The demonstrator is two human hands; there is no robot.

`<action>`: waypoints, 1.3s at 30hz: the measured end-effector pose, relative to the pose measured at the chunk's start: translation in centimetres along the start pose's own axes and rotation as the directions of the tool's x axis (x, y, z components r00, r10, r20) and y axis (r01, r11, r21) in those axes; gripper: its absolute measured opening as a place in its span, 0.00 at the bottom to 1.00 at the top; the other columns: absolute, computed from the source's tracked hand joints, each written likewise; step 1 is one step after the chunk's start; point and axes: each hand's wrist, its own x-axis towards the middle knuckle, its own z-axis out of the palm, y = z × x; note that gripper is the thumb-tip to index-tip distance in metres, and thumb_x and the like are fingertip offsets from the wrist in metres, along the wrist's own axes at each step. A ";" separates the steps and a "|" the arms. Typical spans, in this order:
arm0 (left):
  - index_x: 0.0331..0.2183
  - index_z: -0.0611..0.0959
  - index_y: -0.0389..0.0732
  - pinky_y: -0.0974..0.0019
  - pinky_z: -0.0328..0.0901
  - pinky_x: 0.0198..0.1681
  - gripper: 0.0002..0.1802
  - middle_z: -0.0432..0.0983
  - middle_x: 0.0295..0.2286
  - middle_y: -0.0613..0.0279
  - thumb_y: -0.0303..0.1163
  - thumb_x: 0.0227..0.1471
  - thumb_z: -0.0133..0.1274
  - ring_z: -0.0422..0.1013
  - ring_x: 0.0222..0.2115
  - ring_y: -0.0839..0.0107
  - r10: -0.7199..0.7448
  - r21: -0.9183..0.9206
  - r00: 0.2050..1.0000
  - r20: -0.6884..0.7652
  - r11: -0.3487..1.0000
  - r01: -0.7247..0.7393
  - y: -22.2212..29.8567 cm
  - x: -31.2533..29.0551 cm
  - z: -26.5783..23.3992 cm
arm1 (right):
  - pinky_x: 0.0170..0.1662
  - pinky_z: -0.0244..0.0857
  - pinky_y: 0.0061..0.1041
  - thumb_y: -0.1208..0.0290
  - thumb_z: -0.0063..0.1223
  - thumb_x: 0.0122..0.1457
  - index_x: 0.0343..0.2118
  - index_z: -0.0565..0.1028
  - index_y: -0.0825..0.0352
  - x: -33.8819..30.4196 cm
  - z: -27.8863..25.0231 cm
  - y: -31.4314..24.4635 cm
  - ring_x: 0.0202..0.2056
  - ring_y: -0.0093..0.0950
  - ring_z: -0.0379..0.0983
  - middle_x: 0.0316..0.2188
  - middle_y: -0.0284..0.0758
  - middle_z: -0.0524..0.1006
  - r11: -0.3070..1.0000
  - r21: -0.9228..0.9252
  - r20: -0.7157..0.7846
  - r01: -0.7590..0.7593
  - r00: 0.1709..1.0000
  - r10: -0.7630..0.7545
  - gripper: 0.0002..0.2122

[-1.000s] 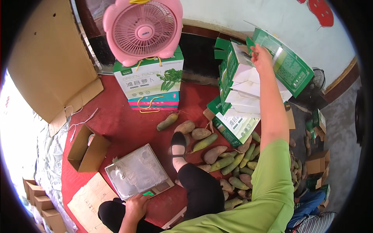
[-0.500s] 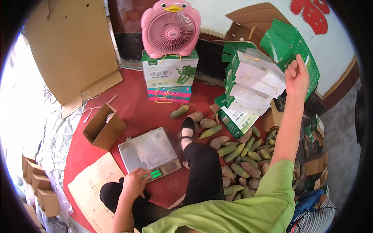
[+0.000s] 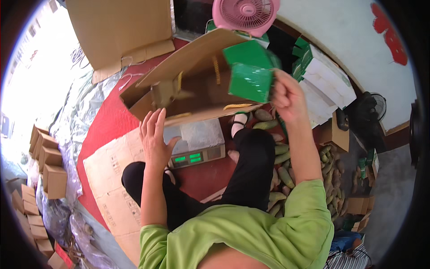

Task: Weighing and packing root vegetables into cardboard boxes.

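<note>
An open cardboard carton (image 3: pixel 201 96), brown inside with yellow rope handles and a green flap (image 3: pixel 251 83), hangs tilted above the scale. My right hand (image 3: pixel 289 96) is closed on the flap at its right end. At the carton's lower left edge my left hand (image 3: pixel 154 136) has its fingers stretched and its thumb apart; whether it touches the cardboard I cannot tell. Below lies a flat metal weighing scale (image 3: pixel 199 139) with a lit green display, its far part hidden by the carton.
Green and white cartons (image 3: pixel 324 78) are stacked at the right. Many long green radishes (image 3: pixel 285 177) and brownish tubers lie beside my right leg. A pink fan (image 3: pixel 247 11) stands at the back. Flattened cardboard (image 3: pixel 114 168) lies left, near small brown boxes (image 3: pixel 54 181).
My right hand has brought the carton from the stack at the right to above the scale. My left hand has left the scale's front edge and spread its fingers. The view has shifted.
</note>
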 end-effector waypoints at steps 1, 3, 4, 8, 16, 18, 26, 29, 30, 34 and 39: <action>0.54 0.72 0.44 0.52 0.54 0.57 0.41 0.72 0.45 0.58 0.27 0.32 0.66 0.65 0.49 0.55 0.010 -0.021 1.000 -0.001 1.000 -0.010 -0.8 -0.4 -0.3 | 0.12 0.43 0.15 0.68 0.50 0.61 0.25 0.69 0.61 0.7 0.3 1.6 0.09 0.13 0.53 0.13 0.23 0.65 0.993 0.025 0.071 -0.112 0.991 0.110 0.08; 0.38 0.83 0.44 0.58 0.65 0.45 0.21 0.76 0.30 0.60 0.26 0.35 0.64 0.71 0.36 0.59 -0.023 -0.178 0.988 0.155 0.983 0.050 -3.7 -1.8 -0.3 | 0.13 0.43 0.14 0.68 0.50 0.60 0.25 0.69 0.62 1.9 1.1 5.0 0.10 0.14 0.53 0.13 0.24 0.65 0.978 0.044 0.108 -0.204 0.974 0.198 0.08; 0.36 0.84 0.44 0.60 0.66 0.40 0.18 0.76 0.29 0.61 0.26 0.36 0.63 0.72 0.35 0.61 -0.082 -0.214 0.975 0.206 0.969 0.126 -4.1 -2.2 -0.6 | 0.13 0.43 0.14 0.68 0.50 0.60 0.25 0.69 0.62 2.6 0.9 6.5 0.10 0.14 0.53 0.13 0.24 0.65 0.974 0.050 0.103 -0.221 0.971 0.215 0.08; 0.33 0.85 0.47 0.64 0.68 0.33 0.13 0.75 0.28 0.66 0.25 0.40 0.59 0.73 0.32 0.66 -0.091 -0.045 0.980 0.175 0.994 0.100 -3.3 -2.6 -1.5 | 0.15 0.46 0.14 0.66 0.47 0.63 0.22 0.69 0.60 4.0 -0.3 10.3 0.11 0.13 0.53 0.13 0.22 0.64 0.936 -0.045 -0.024 -0.348 0.937 0.347 0.12; 0.30 0.84 0.48 0.61 0.68 0.35 0.08 0.72 0.26 0.68 0.27 0.43 0.54 0.72 0.32 0.65 -0.008 0.153 0.964 0.265 0.988 -0.034 -1.6 -2.3 0.5 | 0.21 0.58 0.18 0.66 0.50 0.59 0.25 0.71 0.60 5.1 -5.8 14.2 0.19 0.17 0.64 0.19 0.24 0.69 0.825 -0.355 -0.134 -0.440 0.897 0.421 0.08; 0.30 0.84 0.48 0.61 0.68 0.35 0.08 0.72 0.26 0.68 0.27 0.44 0.54 0.72 0.32 0.65 0.002 0.177 0.960 0.280 0.983 -0.054 -1.4 -1.8 1.3 | 0.22 0.59 0.18 0.66 0.50 0.59 0.26 0.72 0.61 4.7 -6.2 13.7 0.20 0.17 0.65 0.19 0.24 0.70 0.818 -0.384 -0.161 -0.429 0.903 0.398 0.07; 0.25 0.81 0.47 0.61 0.68 0.34 0.05 0.70 0.25 0.67 0.27 0.42 0.52 0.72 0.32 0.65 0.077 0.282 0.941 0.328 0.943 -0.176 1.1 -0.7 4.0 | 0.34 0.64 0.18 0.67 0.51 0.60 0.47 0.74 0.64 2.3 -10.3 12.2 0.34 0.17 0.70 0.35 0.28 0.77 0.822 -0.471 -0.231 -0.322 0.944 0.237 0.13; 0.24 0.80 0.46 0.60 0.68 0.34 0.03 0.71 0.25 0.65 0.28 0.42 0.52 0.72 0.32 0.65 0.088 0.314 0.936 0.341 0.928 -0.201 1.2 -0.6 4.4 | 0.37 0.65 0.19 0.66 0.50 0.62 0.49 0.74 0.63 0.9 -11.9 11.6 0.36 0.17 0.71 0.37 0.29 0.77 0.822 -0.478 -0.267 -0.309 0.943 0.198 0.14; 0.24 0.80 0.46 0.60 0.68 0.34 0.03 0.71 0.26 0.65 0.28 0.43 0.51 0.72 0.33 0.64 0.072 0.310 0.930 0.359 0.931 -0.191 1.1 -0.6 4.7 | 0.37 0.65 0.19 0.66 0.50 0.62 0.48 0.74 0.63 0.5 -12.8 11.6 0.36 0.17 0.71 0.37 0.29 0.77 0.835 -0.473 -0.256 -0.283 0.950 0.177 0.14; 0.32 0.83 0.48 0.58 0.67 0.36 0.08 0.74 0.30 0.65 0.29 0.47 0.52 0.72 0.37 0.61 -0.034 0.277 0.902 0.429 0.956 -0.095 0.5 -0.4 4.6 | 0.37 0.65 0.19 0.66 0.51 0.61 0.47 0.74 0.62 -2.0 -16.3 12.9 0.36 0.18 0.71 0.37 0.28 0.77 0.847 -0.441 -0.318 -0.296 0.934 0.161 0.13; 0.41 0.82 0.48 0.58 0.66 0.42 0.17 0.76 0.35 0.62 0.30 0.46 0.56 0.72 0.38 0.59 -0.099 0.310 0.892 0.441 0.949 -0.048 0.9 0.0 4.3 | 0.32 0.66 0.19 0.67 0.53 0.57 0.42 0.77 0.67 -7.6 -22.2 17.3 0.30 0.19 0.72 0.31 0.30 0.78 0.732 -0.550 -0.497 -0.402 0.862 0.101 0.12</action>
